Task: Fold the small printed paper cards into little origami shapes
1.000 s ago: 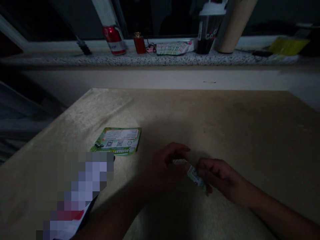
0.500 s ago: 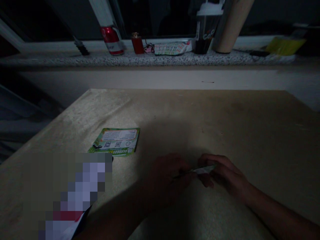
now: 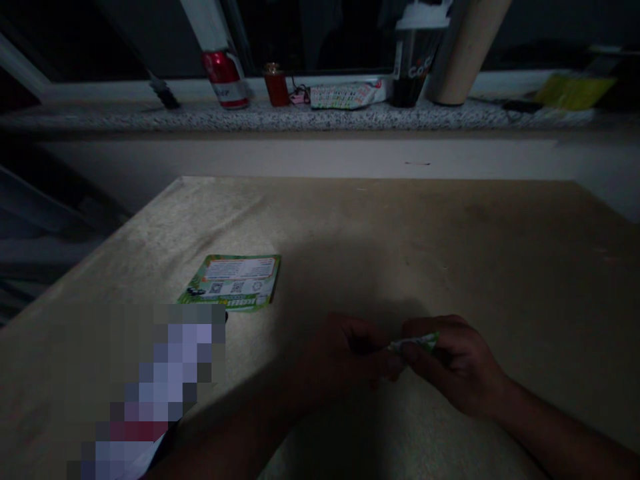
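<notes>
Low over the table, both hands are in deep shadow and close together. My right hand (image 3: 460, 363) pinches a small, thin green-and-white piece (image 3: 420, 343), perhaps paper or film, between thumb and fingers. At its left end, my left hand (image 3: 347, 350) has its fingertips closed on the same piece. The piece looks folded or crumpled, and the fingers cover part of it. A green printed card or flat packet (image 3: 240, 270) with a white text panel and several square codes lies to the left of my left hand.
A blurred-out pale object (image 3: 170, 373) covers the table's left front. Along the speckled window sill (image 3: 280, 121) stand a red can (image 3: 225, 80), a small red bottle (image 3: 277, 87), a crumpled wrapper (image 3: 345, 95), a lidded cup (image 3: 413, 63) and a tan cylinder (image 3: 465, 53).
My right hand has turned, and its thumb has moved left along the small piece. More of the piece's green end shows now. The green card stays put.
</notes>
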{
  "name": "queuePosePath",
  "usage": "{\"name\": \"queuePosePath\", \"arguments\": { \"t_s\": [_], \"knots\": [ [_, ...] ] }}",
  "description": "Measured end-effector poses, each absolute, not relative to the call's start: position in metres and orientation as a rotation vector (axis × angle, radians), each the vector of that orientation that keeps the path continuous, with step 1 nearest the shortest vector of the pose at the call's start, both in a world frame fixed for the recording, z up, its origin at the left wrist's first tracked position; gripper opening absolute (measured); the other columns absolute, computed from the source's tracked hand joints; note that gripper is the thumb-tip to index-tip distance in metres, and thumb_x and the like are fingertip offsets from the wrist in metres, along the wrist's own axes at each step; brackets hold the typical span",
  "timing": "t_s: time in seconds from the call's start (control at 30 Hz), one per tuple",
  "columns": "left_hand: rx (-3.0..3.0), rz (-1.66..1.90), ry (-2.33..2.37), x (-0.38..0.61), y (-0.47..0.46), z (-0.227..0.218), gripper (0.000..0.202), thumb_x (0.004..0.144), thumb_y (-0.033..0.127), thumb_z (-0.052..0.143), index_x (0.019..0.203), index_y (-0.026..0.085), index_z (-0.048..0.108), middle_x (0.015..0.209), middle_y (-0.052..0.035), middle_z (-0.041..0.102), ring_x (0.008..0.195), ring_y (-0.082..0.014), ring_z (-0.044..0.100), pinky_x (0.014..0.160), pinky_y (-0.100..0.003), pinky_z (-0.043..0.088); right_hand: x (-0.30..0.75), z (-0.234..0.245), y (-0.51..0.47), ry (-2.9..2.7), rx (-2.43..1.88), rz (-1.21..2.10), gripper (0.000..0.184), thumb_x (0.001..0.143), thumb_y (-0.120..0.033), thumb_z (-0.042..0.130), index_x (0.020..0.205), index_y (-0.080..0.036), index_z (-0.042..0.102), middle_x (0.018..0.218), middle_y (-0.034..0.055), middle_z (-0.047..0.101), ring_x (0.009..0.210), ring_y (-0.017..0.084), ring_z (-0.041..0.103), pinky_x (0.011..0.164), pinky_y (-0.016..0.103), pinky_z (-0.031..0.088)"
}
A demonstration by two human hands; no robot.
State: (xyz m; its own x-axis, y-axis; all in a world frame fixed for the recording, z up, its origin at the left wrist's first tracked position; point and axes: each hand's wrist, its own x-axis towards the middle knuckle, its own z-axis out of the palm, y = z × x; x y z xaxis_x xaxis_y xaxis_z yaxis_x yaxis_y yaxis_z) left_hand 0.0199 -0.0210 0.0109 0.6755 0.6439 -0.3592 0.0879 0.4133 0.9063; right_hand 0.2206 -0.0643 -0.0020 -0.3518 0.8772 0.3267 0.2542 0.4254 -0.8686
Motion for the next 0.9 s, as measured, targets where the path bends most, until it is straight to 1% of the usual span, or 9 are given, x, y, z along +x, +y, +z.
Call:
{"name": "queuePosePath", "arguments": {
  "t_s": [0.17, 0.3, 0.37, 0.5, 0.6, 0.67, 0.77, 0.83, 0.9],
  "knots": [
    [1.027, 0.38, 0.72, 0.02, -0.017, 0.012, 0.026, 0.069, 0.036, 0.084, 0.066, 0.013, 0.072, 0.061, 0.0014, 0.065, 0.052, -0.0081, 0.054, 0.053, -0.021, 0.042, 0.22, 0.002, -0.065, -1.837, -0.994, 0.901, 0.027, 0.099, -0.024, 0.056, 0.075, -0.018, 0.068, 0.059, -0.0009, 0.058, 0.046, 0.009, 0.047, 0.047, 0.025, 0.035],
    [1.002, 0.465, 0.797, 0.021, -0.018, 0.008, 0.021, 0.065, 0.03, 0.087, 0.073, 0.014, 0.075, 0.064, 0.0013, 0.067, 0.056, -0.0091, 0.057, 0.056, -0.021, 0.043, 0.22, -0.001, -0.063, -1.783, -1.079, 0.855, 0.033, 0.099, -0.023, 0.055, 0.066, -0.018, 0.058, 0.055, -0.0039, 0.047, 0.045, 0.008, 0.04, 0.043, 0.024, 0.029],
    [1.037, 0.514, 0.847, 0.021, -0.019, 0.006, 0.021, 0.066, 0.029, 0.086, 0.075, 0.014, 0.075, 0.063, 0.0018, 0.067, 0.056, -0.0089, 0.056, 0.055, -0.02, 0.042, 0.22, -0.003, -0.062, -1.749, -1.108, 0.837, 0.034, 0.099, -0.023, 0.055, 0.064, -0.018, 0.054, 0.055, -0.005, 0.043, 0.045, 0.007, 0.038, 0.043, 0.023, 0.028],
    [1.108, 0.521, 0.843, 0.017, -0.018, 0.004, 0.02, 0.071, 0.031, 0.082, 0.074, 0.013, 0.074, 0.06, 0.0024, 0.063, 0.053, -0.0083, 0.053, 0.052, -0.019, 0.038, 0.22, -0.006, -0.063, -1.75, -1.164, 0.868, 0.032, 0.098, -0.027, 0.056, 0.067, -0.018, 0.057, 0.057, -0.004, 0.047, 0.048, 0.008, 0.041, 0.044, 0.023, 0.03],
    [1.18, 0.484, 0.856, 0.013, -0.013, 0.003, 0.019, 0.073, 0.032, 0.08, 0.076, 0.014, 0.073, 0.058, 0.0037, 0.06, 0.051, -0.0077, 0.049, 0.05, -0.019, 0.036, 0.222, -0.006, -0.061, -1.746, -1.235, 0.881, 0.023, 0.096, -0.029, 0.061, 0.076, -0.018, 0.063, 0.061, -0.003, 0.052, 0.051, 0.01, 0.045, 0.046, 0.024, 0.034],
    [1.263, 0.443, 0.926, 0.01, -0.009, 0.003, 0.02, 0.075, 0.033, 0.077, 0.078, 0.014, 0.074, 0.059, 0.0034, 0.06, 0.051, -0.0085, 0.049, 0.049, -0.02, 0.036, 0.224, -0.007, -0.057, -1.769, -1.257, 0.854, 0.019, 0.094, -0.029, 0.064, 0.078, -0.018, 0.063, 0.065, -0.0018, 0.055, 0.056, 0.011, 0.049, 0.05, 0.025, 0.038],
    [1.51, 0.446, 1.078, 0.009, -0.004, 0.004, 0.021, 0.081, 0.035, 0.073, 0.087, 0.016, 0.074, 0.069, 0.0002, 0.066, 0.06, -0.0125, 0.056, 0.056, -0.023, 0.04, 0.225, -0.009, -0.05, -1.87, -1.247, 0.751, 0.022, 0.092, -0.026, 0.066, 0.072, -0.02, 0.06, 0.069, -0.0004, 0.056, 0.069, 0.015, 0.055, 0.063, 0.03, 0.043],
    [1.719, 0.457, 1.167, 0.008, -0.002, 0.004, 0.019, 0.085, 0.035, 0.069, 0.092, 0.018, 0.074, 0.075, -0.0006, 0.069, 0.067, -0.015, 0.06, 0.06, -0.026, 0.04, 0.226, -0.01, -0.047, -1.953, -1.272, 0.651, 0.022, 0.09, -0.023, 0.068, 0.07, -0.02, 0.059, 0.074, 0.0008, 0.059, 0.077, 0.018, 0.057, 0.072, 0.034, 0.044],
    [1.912, 0.396, 1.232, 0.009, -0.003, 0.002, 0.017, 0.089, 0.035, 0.065, 0.091, 0.019, 0.072, 0.075, -0.0009, 0.069, 0.068, -0.0166, 0.06, 0.062, -0.028, 0.039, 0.226, -0.012, -0.046, -2.002, -1.354, 0.55, 0.019, 0.087, -0.022, 0.07, 0.07, -0.021, 0.061, 0.082, 0.0021, 0.062, 0.085, 0.02, 0.058, 0.078, 0.037, 0.043]
  ]
}}
